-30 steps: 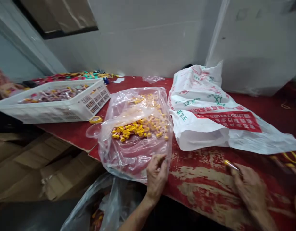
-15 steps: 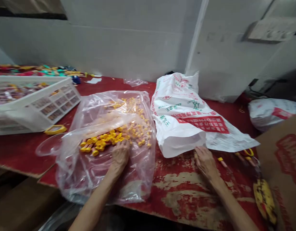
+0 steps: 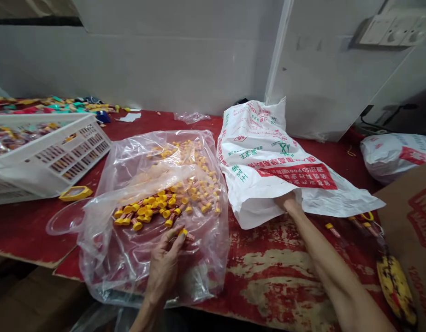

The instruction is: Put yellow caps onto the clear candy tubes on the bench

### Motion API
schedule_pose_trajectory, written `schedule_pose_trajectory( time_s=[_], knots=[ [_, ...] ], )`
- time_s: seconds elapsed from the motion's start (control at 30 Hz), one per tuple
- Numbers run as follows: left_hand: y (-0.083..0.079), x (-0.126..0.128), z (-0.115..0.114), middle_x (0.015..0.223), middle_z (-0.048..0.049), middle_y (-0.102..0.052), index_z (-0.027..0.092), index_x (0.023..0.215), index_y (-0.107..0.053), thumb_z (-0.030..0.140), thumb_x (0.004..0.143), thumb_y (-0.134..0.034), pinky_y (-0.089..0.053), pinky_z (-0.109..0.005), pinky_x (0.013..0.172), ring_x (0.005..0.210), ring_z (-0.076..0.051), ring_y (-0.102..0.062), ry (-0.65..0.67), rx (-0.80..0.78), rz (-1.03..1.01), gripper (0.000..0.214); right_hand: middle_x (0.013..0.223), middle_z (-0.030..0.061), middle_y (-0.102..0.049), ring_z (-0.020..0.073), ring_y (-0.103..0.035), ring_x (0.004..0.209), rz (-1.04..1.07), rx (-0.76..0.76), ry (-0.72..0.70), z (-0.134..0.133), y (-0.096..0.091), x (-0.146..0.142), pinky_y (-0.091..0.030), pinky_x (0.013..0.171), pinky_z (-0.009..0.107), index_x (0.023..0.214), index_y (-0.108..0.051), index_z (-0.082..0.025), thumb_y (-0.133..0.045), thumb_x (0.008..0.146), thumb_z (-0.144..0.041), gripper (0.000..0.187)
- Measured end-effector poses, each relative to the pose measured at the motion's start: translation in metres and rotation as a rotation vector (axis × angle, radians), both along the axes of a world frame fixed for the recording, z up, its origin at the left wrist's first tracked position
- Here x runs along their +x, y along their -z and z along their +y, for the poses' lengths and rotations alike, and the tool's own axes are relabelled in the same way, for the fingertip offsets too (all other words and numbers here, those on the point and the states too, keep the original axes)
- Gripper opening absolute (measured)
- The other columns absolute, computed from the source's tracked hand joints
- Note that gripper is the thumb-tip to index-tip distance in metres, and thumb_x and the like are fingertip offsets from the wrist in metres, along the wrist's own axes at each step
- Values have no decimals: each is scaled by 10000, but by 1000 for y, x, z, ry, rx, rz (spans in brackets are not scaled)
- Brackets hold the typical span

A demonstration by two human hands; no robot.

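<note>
One worn, red-topped table [image 3: 268,295] carries the work, its paint scuffed to bare patches in front of the person at it. At its centre lies a clear plastic bag [image 3: 157,157], the landmark for all else. Just right of the bag, a white woven sack [image 3: 257,157] printed in red and green lies flat, and farther right sit a cardboard box [image 3: 413,221] and a bundled white bag [image 3: 394,157]. Left of the bag stands a white slotted plastic crate [image 3: 50,161] holding colourful small pieces. Between the crate and the bag rest a clear round plastic lid [image 3: 66,220] and a yellow plastic loop [image 3: 75,193].

Dozens of small yellow-capped pieces [image 3: 154,205] lie heaped inside the bag, in a band across its middle, with more scattered toward its far end. The person's left hand [image 3: 162,267] is at the bag's near side, partly closed, its fingertips [image 3: 173,235] right by a single yellow cap [image 3: 182,232]; whether they grip it is hard to tell. The right hand [image 3: 289,201] reaches to the sack's near edge, its fingers hidden under the fold, so its state cannot be told.
</note>
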State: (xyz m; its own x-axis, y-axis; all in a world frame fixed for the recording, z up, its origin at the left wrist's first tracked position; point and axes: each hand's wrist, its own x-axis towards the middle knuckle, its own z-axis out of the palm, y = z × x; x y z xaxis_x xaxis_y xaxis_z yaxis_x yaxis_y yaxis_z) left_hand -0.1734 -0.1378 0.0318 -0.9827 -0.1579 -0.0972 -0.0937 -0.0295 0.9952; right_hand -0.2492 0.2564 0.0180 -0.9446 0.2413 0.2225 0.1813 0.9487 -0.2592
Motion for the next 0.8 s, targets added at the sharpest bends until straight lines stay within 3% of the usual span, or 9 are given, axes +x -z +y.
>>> schedule_pose_trajectory(
  time_s=[0.1,0.17,0.3,0.37,0.5,0.67,0.8],
  knots=[
    [-10,22,21,771,-52,-683,159,938,-621,365,592,-803,-494,-256,629,652,-155,-609,61,411,-150,442,1011,124,-660,246,-598,940,-38,-89,-66,-12,-7,36,-465,827,334,1030,-651,-129,-520,818,-244,275],
    [-17,35,39,784,-64,-696,157,907,-631,314,591,-817,-499,-247,628,662,-155,-622,99,540,-179,399,1000,96,-648,208,-600,887,-16,-179,-151,-29,-14,71,-485,763,294,1055,-631,-144,-520,818,-279,294],
    [-27,58,79,761,-50,-695,160,906,-651,277,640,-794,-501,-235,643,695,-156,-640,199,666,-180,324,983,59,-592,161,-576,847,181,-515,-389,-68,-26,142,-486,751,281,1239,-537,-212,-483,870,-299,384],
    [-27,67,96,763,-45,-692,158,927,-648,276,678,-768,-493,-222,646,684,-140,-634,256,681,-177,300,923,45,-588,150,-578,815,173,-586,-455,-82,-29,168,-487,739,272,1294,-499,-232,-464,893,-289,407],
    [-16,85,116,783,-40,-685,170,977,-618,295,754,-711,-490,-238,690,693,-133,-629,343,640,-201,272,876,39,-650,143,-610,734,62,-531,-514,-95,-26,195,-493,670,247,1305,-481,-208,-521,869,-288,445],
    [-5,104,125,937,-43,-662,199,1031,-618,310,759,-705,-484,-262,750,820,-162,-629,348,484,-192,307,990,88,-682,178,-650,766,69,-372,-532,-102,-22,204,-498,675,280,1215,-519,-179,-548,852,-279,377],
    [-6,114,131,1061,-80,-638,194,1014,-674,354,822,-615,-447,-318,887,1020,-223,-580,392,270,-81,257,929,76,-694,177,-661,752,113,-400,-499,-109,-23,206,-495,643,263,1127,-545,-174,-476,900,-303,270]
  ],
)
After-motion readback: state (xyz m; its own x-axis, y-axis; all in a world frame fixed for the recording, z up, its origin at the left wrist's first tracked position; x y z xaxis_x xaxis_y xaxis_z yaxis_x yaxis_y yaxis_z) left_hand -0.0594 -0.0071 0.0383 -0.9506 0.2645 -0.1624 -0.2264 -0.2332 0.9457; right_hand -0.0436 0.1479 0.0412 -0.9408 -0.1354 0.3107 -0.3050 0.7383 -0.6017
